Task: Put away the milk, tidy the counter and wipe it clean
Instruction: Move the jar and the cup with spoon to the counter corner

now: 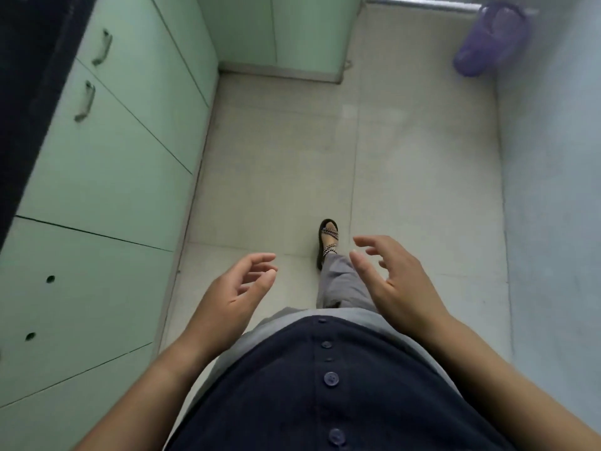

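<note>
we look straight down at the tiled floor. our left hand and right hand are raised in front of the dark buttoned shirt, palms facing each other, fingers loosely curled and spread, gripping nothing. one sandalled foot is forward on the floor. pale green cabinets line the left side under the dark counter edge. the milk is out of view. a purple basket sits at the far right.
</note>
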A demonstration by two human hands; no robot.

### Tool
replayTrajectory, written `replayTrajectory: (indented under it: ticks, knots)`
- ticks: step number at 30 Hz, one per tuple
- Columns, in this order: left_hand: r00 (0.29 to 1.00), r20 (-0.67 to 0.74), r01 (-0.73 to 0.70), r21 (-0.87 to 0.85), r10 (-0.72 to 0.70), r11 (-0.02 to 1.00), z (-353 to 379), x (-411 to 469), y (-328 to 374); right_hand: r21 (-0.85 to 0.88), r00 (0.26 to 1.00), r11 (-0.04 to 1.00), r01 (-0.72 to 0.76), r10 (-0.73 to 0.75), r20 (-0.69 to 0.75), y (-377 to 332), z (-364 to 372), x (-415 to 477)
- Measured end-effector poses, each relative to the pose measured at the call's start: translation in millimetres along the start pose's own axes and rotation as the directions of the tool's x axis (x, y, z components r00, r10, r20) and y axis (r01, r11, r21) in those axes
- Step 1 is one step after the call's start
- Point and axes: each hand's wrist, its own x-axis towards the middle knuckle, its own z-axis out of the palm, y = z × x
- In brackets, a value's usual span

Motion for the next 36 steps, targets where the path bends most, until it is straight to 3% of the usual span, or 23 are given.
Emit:
replayTrajectory:
  ticks: [8, 14, 23, 30, 36]
  knots:
    - [0.969, -0.248, -0.015, -0.147, -0.022, 0.989, -55, 137, 69, -0.109, 0.964, 0.969, 0.221, -0.2, 0.173, -61, -40, 201]
    - [0.936, -0.35, -0.037, -0.186, -0.031, 0.982, -99, 209, 107, -0.143, 0.913, 0.926, 0.349, -0.303, 0.272, -111, -55, 318]
    - [0.853, -0.484, 0.028, -0.334, -0.197, 0.942, -190, 275, 92, -0.143, 0.802, 0.864, 0.483, -0.371, 0.468, -185, 2, 441]
    - [0.791, -0.576, -0.002, -0.337, -0.205, 0.941, -325, 338, 92, -0.103, 0.719, 0.778, 0.62, -0.511, 0.471, -312, 63, 560]
    - [0.702, -0.67, -0.034, -0.37, -0.241, 0.928, -412, 359, 76, -0.049, 0.617, 0.709, 0.704, -0.576, 0.536, -390, 114, 610]
